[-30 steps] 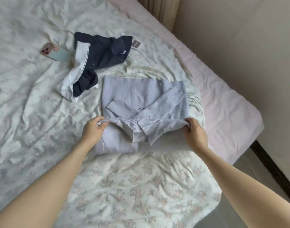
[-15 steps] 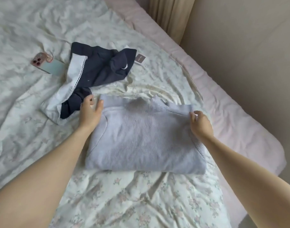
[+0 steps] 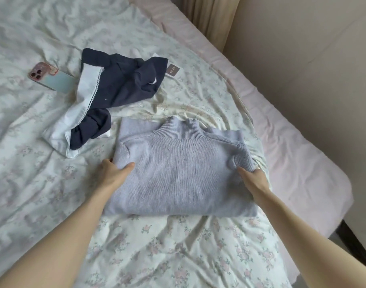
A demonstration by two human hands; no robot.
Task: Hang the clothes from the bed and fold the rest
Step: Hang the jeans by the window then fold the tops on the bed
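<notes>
A lavender knit sweater (image 3: 180, 171) lies folded into a rectangle on the floral bed sheet (image 3: 161, 252), collar pointing away from me. My left hand (image 3: 112, 173) grips its left edge, thumb on top and fingers tucked under. At the right edge, my right hand (image 3: 252, 180) holds the sweater the same way. Behind the sweater to the left, a crumpled navy garment with a white lace-trimmed collar (image 3: 107, 94) lies on the sheet with a brown paper tag (image 3: 173, 71) beside it.
A phone in a pink case (image 3: 51, 77) lies partly under the navy garment's white collar. The pink mattress edge (image 3: 286, 129) runs along the right, with a beige wall (image 3: 313, 48) and a curtain (image 3: 209, 17) behind it. Dark floor shows at the bed's right corner.
The sweater's lower half was folded up over the sleeves, then the hands slid back along the sides to the middle edges. The view moved closer.
</notes>
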